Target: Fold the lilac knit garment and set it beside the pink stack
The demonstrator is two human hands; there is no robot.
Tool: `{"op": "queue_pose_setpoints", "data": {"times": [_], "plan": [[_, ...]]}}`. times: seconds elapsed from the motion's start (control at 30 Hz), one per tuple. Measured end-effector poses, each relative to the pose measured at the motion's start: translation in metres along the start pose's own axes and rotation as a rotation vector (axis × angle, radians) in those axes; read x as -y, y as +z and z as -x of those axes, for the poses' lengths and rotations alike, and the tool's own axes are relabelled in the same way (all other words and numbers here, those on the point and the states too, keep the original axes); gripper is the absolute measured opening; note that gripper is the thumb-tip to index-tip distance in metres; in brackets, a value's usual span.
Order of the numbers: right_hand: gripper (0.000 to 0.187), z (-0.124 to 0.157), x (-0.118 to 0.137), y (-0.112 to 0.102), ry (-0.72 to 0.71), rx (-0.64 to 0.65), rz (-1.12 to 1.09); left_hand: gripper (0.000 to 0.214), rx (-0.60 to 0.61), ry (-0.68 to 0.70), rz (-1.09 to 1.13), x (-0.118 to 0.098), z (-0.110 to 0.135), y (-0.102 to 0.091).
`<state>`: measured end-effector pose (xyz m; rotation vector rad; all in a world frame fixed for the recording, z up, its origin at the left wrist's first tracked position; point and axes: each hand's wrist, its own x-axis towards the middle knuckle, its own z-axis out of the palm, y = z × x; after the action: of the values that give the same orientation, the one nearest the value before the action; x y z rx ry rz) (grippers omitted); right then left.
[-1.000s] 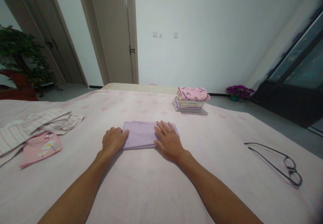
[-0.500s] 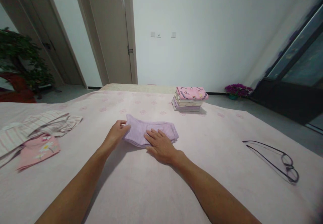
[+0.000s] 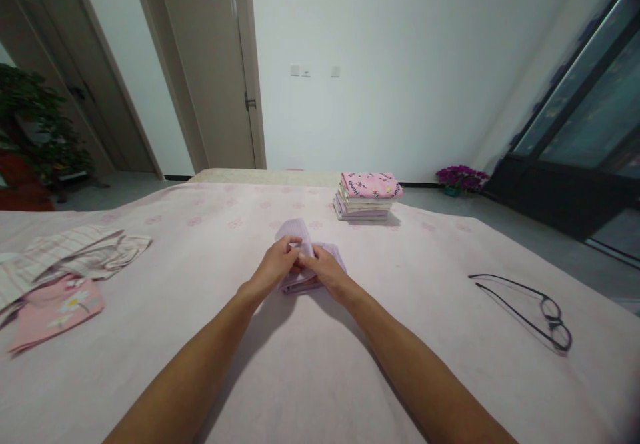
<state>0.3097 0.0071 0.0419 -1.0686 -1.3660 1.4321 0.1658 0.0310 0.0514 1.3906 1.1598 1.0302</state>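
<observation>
A folded lilac ribbed cloth [image 3: 300,234] lies in the middle of the pink bed sheet [image 3: 310,364]. My left hand [image 3: 273,267] grips its left end and has lifted that end up and over toward the right. My right hand [image 3: 327,272] rests on the cloth's right half, fingers closed on the fabric where the two hands meet. Part of the cloth is hidden under both hands.
A stack of folded clothes [image 3: 366,196] with a pink printed piece on top sits behind. Loose striped garments [image 3: 65,251] and a pink flowered piece [image 3: 55,307] lie at the left. Black-framed glasses [image 3: 525,304] lie at the right. Doors, a plant and flowers stand beyond the bed.
My left hand has carried the cloth's left end up and over to the right, meeting the right hand, which has closed on the cloth. The view has shifted slightly right.
</observation>
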Motion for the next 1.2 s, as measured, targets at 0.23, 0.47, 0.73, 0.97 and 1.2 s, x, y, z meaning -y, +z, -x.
{"op": "queue_pose_setpoints", "data": {"times": [0.23, 0.47, 0.73, 0.97, 1.2], "plan": [[0.042, -0.009, 0.004, -0.023, 0.005, -0.157, 0.314, 0.031, -0.305, 0.287, -0.222, 0.014, 0.003, -0.010], [0.038, -0.015, 0.003, -0.051, -0.063, -0.115, 0.480, 0.046, -0.096, 0.485, -0.692, 0.040, 0.002, 0.013], [0.045, -0.013, 0.010, -0.065, 0.008, -0.151, 0.464, 0.068, -0.042, 0.576, -0.945, 0.047, 0.014, 0.031], [0.054, -0.010, 0.019, -0.052, -0.005, -0.206, 0.235, 0.076, -0.181, 0.542, -0.917, 0.047, 0.029, 0.026], [0.070, -0.010, 0.017, -0.054, 0.042, -0.229, 0.328, 0.082, -0.194, 0.551, -0.937, 0.062, 0.030, 0.023]]}}
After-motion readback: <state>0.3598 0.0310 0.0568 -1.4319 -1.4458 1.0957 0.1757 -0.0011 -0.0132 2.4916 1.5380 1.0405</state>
